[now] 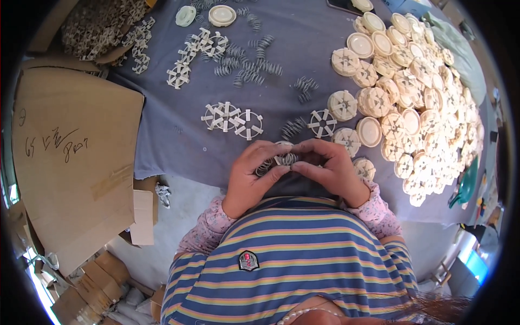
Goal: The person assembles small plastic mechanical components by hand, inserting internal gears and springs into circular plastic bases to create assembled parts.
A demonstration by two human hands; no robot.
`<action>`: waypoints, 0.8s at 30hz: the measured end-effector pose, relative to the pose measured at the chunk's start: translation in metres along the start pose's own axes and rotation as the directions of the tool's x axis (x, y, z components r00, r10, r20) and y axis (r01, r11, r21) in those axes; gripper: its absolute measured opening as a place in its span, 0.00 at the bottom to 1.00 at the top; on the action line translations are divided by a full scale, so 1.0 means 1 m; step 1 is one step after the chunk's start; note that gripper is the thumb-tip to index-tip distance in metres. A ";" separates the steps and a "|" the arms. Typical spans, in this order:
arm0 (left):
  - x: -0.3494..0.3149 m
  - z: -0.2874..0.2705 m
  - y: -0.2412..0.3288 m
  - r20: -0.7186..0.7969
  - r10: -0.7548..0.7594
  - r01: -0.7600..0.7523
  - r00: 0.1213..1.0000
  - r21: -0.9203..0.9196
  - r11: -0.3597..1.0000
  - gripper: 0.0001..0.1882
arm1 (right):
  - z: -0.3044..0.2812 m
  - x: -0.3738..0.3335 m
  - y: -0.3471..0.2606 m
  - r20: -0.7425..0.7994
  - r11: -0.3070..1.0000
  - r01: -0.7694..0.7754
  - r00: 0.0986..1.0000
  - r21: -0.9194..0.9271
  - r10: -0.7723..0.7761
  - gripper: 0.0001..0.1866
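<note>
Close to my body at the table's near edge, my left hand point(250, 168) and my right hand point(331, 167) meet with bent fingers. Between their fingertips is a small grey coil spring point(287, 159), pinched from both sides. More spring coils point(264, 168) show inside my left hand. A bit of a pale part peeks out behind the fingertips, mostly hidden. Just beyond my hands lie a loose clump of springs point(293, 128) and a white spoked plastic ring point(323, 123). Farther left sit more spoked rings point(248, 125), partly overlapping.
A large heap of cream round plastic parts point(409, 86) covers the table's right side. Several springs point(246, 65) lie at the back middle, near two round caps point(222, 15). A big cardboard box point(76, 157) stands on the left. Dark grey cloth point(173, 130) covers the table.
</note>
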State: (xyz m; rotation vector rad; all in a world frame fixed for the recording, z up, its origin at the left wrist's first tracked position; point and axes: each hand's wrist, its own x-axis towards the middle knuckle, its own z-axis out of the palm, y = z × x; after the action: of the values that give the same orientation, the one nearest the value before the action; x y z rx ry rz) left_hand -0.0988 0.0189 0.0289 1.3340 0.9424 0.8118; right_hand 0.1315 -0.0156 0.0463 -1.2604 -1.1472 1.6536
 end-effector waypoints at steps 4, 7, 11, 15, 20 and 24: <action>-0.002 0.000 -0.006 0.047 0.103 -0.103 0.994 -0.008 0.995 0.15 | -0.003 0.001 0.004 0.003 0.999 -0.009 1.000 -0.044 0.009 0.13; -0.004 0.007 -0.011 0.060 -0.088 0.103 0.994 -0.333 0.937 0.16 | 0.002 0.002 0.004 -0.015 0.984 0.121 0.993 0.131 -0.120 0.12; -0.005 0.009 -0.014 0.017 -0.052 0.054 0.999 -0.390 0.919 0.16 | 0.001 -0.002 0.014 -0.038 0.986 0.127 0.992 0.105 -0.124 0.12; -0.008 0.006 -0.029 0.070 -0.075 0.100 0.995 -0.501 0.859 0.14 | -0.003 0.002 0.009 0.046 0.662 0.597 0.758 -0.453 -0.651 0.17; -0.002 0.000 -0.009 0.111 -0.318 0.267 0.941 -0.824 0.501 0.15 | -0.004 0.005 0.010 -0.032 0.675 0.550 0.763 -0.492 -0.645 0.19; -0.011 -0.009 -0.012 0.132 -0.297 0.305 0.946 -0.676 0.671 0.18 | 0.002 0.004 0.022 -0.054 0.821 0.473 0.856 -0.320 -0.514 0.21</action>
State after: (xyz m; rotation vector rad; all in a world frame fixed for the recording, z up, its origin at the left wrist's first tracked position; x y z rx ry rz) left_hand -0.1121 0.0116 0.0179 0.5008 0.7096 0.7818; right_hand 0.1282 -0.0194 0.0244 -1.1039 -1.5231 1.0172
